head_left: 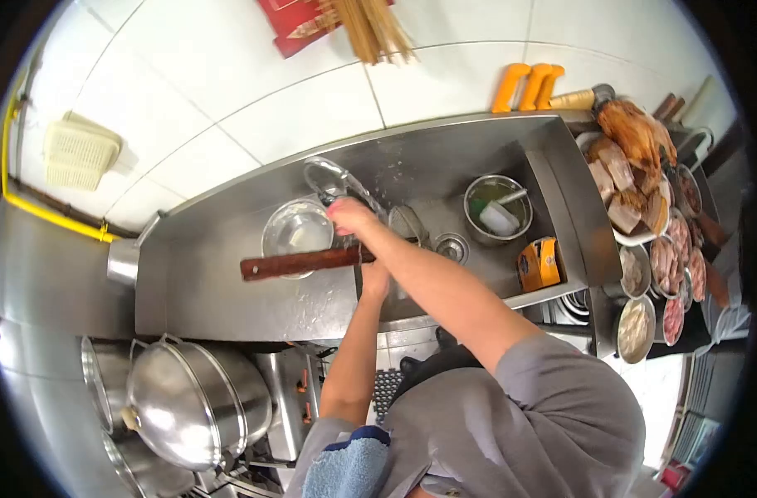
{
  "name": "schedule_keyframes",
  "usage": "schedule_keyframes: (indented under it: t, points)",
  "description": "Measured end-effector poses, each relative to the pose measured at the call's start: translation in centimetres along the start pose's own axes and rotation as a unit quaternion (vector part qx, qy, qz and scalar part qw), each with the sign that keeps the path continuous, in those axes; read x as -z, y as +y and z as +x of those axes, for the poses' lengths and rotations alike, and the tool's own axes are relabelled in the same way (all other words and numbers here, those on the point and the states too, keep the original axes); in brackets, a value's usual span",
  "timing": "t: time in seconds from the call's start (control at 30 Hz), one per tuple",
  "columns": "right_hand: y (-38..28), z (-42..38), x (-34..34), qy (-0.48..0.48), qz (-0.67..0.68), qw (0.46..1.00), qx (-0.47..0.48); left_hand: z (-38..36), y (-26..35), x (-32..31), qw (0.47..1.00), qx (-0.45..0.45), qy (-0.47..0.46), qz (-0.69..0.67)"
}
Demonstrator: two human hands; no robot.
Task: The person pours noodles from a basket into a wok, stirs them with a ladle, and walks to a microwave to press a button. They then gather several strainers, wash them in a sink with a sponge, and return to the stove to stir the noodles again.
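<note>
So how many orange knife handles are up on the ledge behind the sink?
3, side by side on the ledge against the tiled wall: left orange handle, middle orange handle, right orange handle. Their blades are out of sight, and more could be hidden behind the food trays.

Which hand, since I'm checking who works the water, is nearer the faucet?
Right. The right hand is at the faucet, apparently touching it. The left hand is farther back toward the person, its grip on a wooden handle.

Bowl (pixel 297 229) in sink (pixel 229 290) left of tap (pixel 333 178); pot (pixel 498 209) right; lidded pots (pixel 188 402) below counter.
</note>
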State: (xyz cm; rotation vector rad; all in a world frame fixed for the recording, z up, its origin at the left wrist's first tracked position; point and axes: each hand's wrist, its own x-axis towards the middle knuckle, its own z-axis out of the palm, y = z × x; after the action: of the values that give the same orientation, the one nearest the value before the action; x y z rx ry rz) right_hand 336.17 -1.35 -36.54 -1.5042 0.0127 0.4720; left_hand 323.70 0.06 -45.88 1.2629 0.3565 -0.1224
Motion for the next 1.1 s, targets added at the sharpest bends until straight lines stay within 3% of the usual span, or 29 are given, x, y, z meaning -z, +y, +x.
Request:
schedule_keyframes:
  t: [0.03,0.17,0.23,0.27,0.3,0.37,0.4,0.47,0.5,0.53,0.57,0.6,0.63,0.67,0.73,0.8,0.87,0.93,0.97,1.03,1.1]
  points:
    - [-1.5,-0.1,-0.5,-0.027,0.014,0.999,-0.024,0.4,-1.4,1.6,0.997,0.036,0.020,0.063]
    - [-3.1,2.1,-1.5,0.029,0.097,0.993,-0.054,-3.7,0.4,1.2,0.997,-0.038,-0.027,0.065]
    - [4.4,13.8,-6.0,0.223,0.077,0.970,0.054,-3.8,-0.1,1.5,0.989,-0.101,-0.021,0.104]
    - [-0.5,8.6,-5.0,0.207,0.067,0.976,-0.006,-5.2,1.8,1.1,0.962,-0.158,-0.035,0.221]
    - [-2.4,7.0,-3.9,0.181,0.000,0.983,-0.013,-5.2,2.3,0.9,0.953,-0.171,-0.043,0.246]
    - [-3.6,5.6,-4.2,0.281,0.099,0.955,0.009,-5.4,2.9,1.0,0.932,-0.197,-0.058,0.298]
    - [-3.7,4.1,-3.7,0.223,0.155,0.962,0.020,-4.6,1.9,2.3,0.922,-0.177,-0.047,0.340]
    - [-2.9,0.3,-1.4,0.102,0.258,0.960,0.047,-4.1,1.1,2.3,0.986,-0.070,-0.028,0.148]
    - [-2.5,-1.4,0.8,0.034,0.249,0.965,0.074,-3.6,1.1,1.8,0.999,-0.014,-0.020,0.047]
    - [-1.6,-3.2,3.2,-0.035,0.237,0.965,0.101,-4.6,3.5,0.1,0.998,0.007,0.003,0.059]
    - [-0.3,-4.7,5.8,-0.061,0.268,0.959,0.073,-4.4,4.6,-0.3,0.997,-0.006,-0.048,0.062]
    - [1.3,-5.6,8.3,-0.014,0.175,0.984,0.032,-4.5,5.1,-0.3,0.997,0.000,-0.062,0.056]
    - [5.1,-5.5,10.8,0.112,-0.148,0.971,0.152,-4.7,5.3,-0.2,0.996,0.009,-0.077,0.051]
    - [6.9,-8.0,12.3,0.186,-0.404,0.888,0.118,-4.6,5.2,0.0,0.997,0.009,-0.072,0.033]
    - [8.1,-15.1,14.5,0.109,-0.613,0.782,0.021,-4.0,5.2,0.1,0.996,0.011,-0.083,0.006]
    - [9.1,-19.3,15.5,-0.025,-0.573,0.818,-0.047,-4.6,6.4,-0.8,0.984,-0.094,-0.080,0.124]
    - [10.6,-26.3,13.3,0.165,-0.510,0.843,-0.037,-6.9,8.9,-2.0,0.982,-0.144,-0.116,0.034]
    - [9.0,-30.6,11.1,0.178,-0.545,0.819,-0.035,-8.8,10.8,-2.3,0.959,-0.225,-0.175,0.002]
    - [10.4,-31.1,10.6,0.260,-0.553,0.789,0.062,-8.6,10.7,-2.3,0.954,-0.234,-0.183,-0.018]
    - [14.7,-31.7,9.2,0.388,-0.555,0.691,0.255,-9.1,11.0,-3.3,0.981,-0.081,-0.174,-0.025]
    - [14.9,-34.4,6.4,0.394,-0.503,0.733,0.234,-9.1,10.6,-2.5,0.965,-0.169,-0.198,0.028]
